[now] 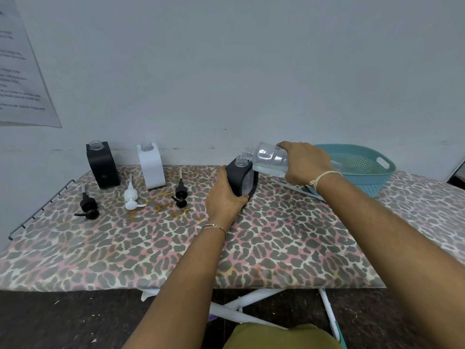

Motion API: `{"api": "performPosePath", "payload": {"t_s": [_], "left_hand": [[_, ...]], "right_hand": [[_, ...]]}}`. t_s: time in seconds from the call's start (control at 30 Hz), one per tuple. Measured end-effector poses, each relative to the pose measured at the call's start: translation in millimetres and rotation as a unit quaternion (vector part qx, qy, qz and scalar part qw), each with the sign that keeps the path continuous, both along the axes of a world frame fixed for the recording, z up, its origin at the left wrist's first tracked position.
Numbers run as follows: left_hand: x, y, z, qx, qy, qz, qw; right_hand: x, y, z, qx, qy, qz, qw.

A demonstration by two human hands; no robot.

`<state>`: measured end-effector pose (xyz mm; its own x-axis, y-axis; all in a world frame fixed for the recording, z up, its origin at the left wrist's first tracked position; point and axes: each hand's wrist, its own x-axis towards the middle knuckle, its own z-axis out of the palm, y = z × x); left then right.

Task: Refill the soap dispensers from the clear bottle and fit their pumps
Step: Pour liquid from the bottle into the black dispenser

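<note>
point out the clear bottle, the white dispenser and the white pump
clear bottle (270, 157), head view, on its ribbed body.
white dispenser (151, 167), head view, on its front face.
white pump (130, 196), head view, on its collar.

Wall: plain, pale grey-white, fills the upper half of the view; a few small dark specks and scuffs near its lower edge. Printed paper sheet fixed to the wall at far left; text too blurred to read. Surface: an ironing board with a padded leopard-print cover in grey, pink and cream, pushed against the wall. Wire rack at its left end. White crossed legs beneath. Floor: dark, mottled, with scattered pale flecks. Lighting even and soft, shadows faint.
</note>
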<state>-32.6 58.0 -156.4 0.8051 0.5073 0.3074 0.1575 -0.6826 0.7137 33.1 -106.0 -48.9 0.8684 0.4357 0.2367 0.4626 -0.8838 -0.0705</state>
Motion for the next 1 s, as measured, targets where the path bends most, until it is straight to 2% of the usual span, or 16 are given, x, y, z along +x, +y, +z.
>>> {"api": "performPosePath", "payload": {"t_s": [1.0], "left_hand": [[-1.7, -1.3, 2.2, -0.003, 0.005, 0.001, 1.0]], "right_hand": [[-2.5, 0.3, 3.1, -0.011, -0.004, -0.001, 1.0]]}}
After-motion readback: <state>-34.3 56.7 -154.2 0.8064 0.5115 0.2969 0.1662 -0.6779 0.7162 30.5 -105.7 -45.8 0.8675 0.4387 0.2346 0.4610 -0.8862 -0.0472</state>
